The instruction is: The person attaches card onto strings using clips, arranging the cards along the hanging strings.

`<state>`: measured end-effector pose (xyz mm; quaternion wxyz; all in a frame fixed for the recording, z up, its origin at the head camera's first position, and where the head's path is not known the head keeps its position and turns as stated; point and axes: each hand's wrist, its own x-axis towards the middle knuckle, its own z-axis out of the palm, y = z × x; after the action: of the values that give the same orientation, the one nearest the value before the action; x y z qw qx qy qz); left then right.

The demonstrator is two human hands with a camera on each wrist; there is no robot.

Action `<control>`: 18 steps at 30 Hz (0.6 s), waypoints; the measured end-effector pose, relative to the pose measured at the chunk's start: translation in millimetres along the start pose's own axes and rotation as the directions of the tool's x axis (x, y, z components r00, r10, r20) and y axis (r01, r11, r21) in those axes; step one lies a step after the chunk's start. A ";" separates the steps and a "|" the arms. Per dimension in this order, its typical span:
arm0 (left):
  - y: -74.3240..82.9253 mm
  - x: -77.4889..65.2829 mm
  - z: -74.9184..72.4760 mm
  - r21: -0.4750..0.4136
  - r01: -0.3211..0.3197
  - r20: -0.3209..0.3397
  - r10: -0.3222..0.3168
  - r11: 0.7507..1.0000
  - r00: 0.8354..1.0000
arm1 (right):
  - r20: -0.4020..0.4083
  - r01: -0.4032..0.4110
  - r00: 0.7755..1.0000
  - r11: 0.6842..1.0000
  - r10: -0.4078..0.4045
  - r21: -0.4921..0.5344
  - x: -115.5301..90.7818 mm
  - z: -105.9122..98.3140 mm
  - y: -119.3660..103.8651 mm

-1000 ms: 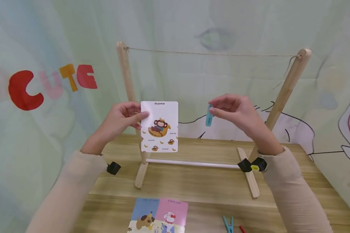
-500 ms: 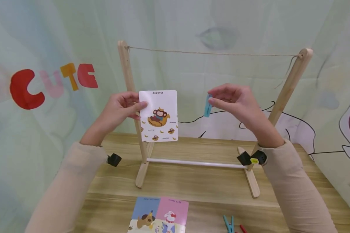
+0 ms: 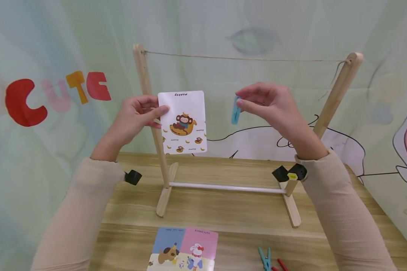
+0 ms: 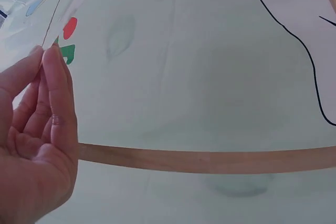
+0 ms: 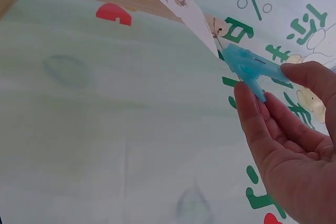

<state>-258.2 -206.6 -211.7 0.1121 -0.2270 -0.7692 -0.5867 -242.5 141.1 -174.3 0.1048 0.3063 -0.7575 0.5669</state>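
Observation:
My left hand pinches a white monkey card by its left edge, between thumb and fingers. The card hangs upright below the string, and its printed word is upside down. In the left wrist view the card shows only edge-on at the fingertips. My right hand pinches a light blue clothespin by its two legs, to the right of the card. Thumb and fingertips press at the ends of those legs in the right wrist view, where the clothespin points toward the card.
The string runs between two wooden posts joined low down by a white rod. A printed sheet with a dog and a rabbit lies on the wooden table. Nearby are a teal clothespin and red clothespins.
Both hands have risen toward the string, carrying the monkey card and the blue clothespin. The right hand has also come a little left, closer to the card.

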 end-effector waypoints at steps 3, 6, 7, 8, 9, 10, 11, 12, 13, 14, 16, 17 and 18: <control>2.6 1.1 -0.6 0.028 0.014 -0.027 -0.013 1.000 1.000 | 0.009 0.025 1.000 0.999 -0.025 0.024 4.2 2.6 -4.2; 4.7 3.2 -1.0 0.025 0.018 -0.036 -0.017 1.000 0.999 | 0.013 0.052 0.998 0.997 -0.053 0.062 6.9 3.9 -7.4; 5.5 4.0 -1.1 0.024 0.017 -0.037 -0.016 1.000 0.999 | 0.014 0.061 0.998 0.995 -0.063 0.074 7.8 4.0 -8.3; 6.4 4.7 -1.2 0.022 0.015 -0.039 -0.014 1.000 0.999 | 0.014 0.070 0.997 0.994 -0.071 0.082 8.7 4.0 -9.1; 7.2 5.5 -1.4 0.021 0.012 -0.040 -0.011 1.000 0.999 | 0.014 0.076 0.997 0.993 -0.078 0.088 9.5 3.9 -9.8; 8.2 6.1 -1.5 0.020 0.009 -0.041 -0.008 1.000 0.999 | 0.014 0.081 0.997 0.993 -0.082 0.089 10.3 3.7 -10.4; 9.1 6.8 -1.6 0.016 0.009 -0.042 -0.008 1.000 0.999 | 0.014 0.082 0.996 0.993 -0.084 0.088 11.1 3.5 -11.1; 10.0 7.6 -1.7 0.011 0.008 -0.042 -0.007 1.000 0.999 | 0.014 0.084 0.996 0.993 -0.085 0.082 11.9 3.3 -11.8; 10.9 8.3 -1.7 0.009 0.007 -0.042 -0.007 1.000 0.999 | 0.015 0.086 0.996 0.993 -0.088 0.083 12.8 3.1 -12.5; 11.8 9.1 -1.7 0.003 0.007 -0.041 -0.007 1.000 0.999 | 0.015 0.087 0.996 0.993 -0.089 0.081 13.7 3.0 -13.2; 13.9 10.6 -1.7 -0.007 0.000 -0.039 -0.001 1.000 0.999 | 0.009 0.085 0.996 0.994 -0.086 0.070 15.4 3.2 -15.8; 15.0 11.5 -1.7 -0.016 -0.005 -0.039 0.004 1.000 0.999 | 0.004 0.084 0.996 0.995 -0.084 0.062 16.5 3.5 -17.4; 16.2 12.3 -1.5 -0.021 -0.010 -0.041 0.009 1.000 0.999 | -0.001 0.082 0.997 0.995 -0.082 0.056 17.7 4.0 -19.1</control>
<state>-261.3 -202.0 -192.1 0.1283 -0.2195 -0.7593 -0.5990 -244.6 128.0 -151.4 0.1190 0.3404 -0.7283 0.5827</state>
